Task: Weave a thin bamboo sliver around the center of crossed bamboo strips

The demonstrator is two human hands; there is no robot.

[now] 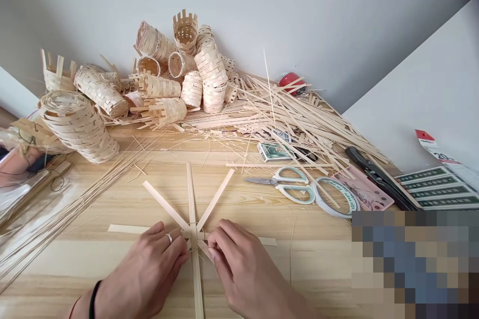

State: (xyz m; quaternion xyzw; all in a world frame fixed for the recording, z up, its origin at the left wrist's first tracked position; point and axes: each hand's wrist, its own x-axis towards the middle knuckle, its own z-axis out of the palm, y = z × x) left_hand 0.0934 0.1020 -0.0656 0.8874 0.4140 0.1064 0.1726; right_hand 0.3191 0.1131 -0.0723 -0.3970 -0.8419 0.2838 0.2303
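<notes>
Star of crossed, pale, flat wooden strips point(193, 235), lower centre of the frame: should my left hand point(151, 265) or right hand point(243, 265) pull unevenly, I judge its crossing could skew. Its centre lies between them; both have fingers closed on the star, exact pinch points hidden from me.

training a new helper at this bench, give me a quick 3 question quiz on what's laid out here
1. True or false: the left hand wears a ring.
2. Fill in: seen from the camera, the tape roll lies to the ____ of the scissors.
3. Where do the flat strips cross?
a) on the woven baskets
b) between the left hand and the right hand
c) inside the tape roll

Key: 1 true; 2 right; 3 b
</notes>
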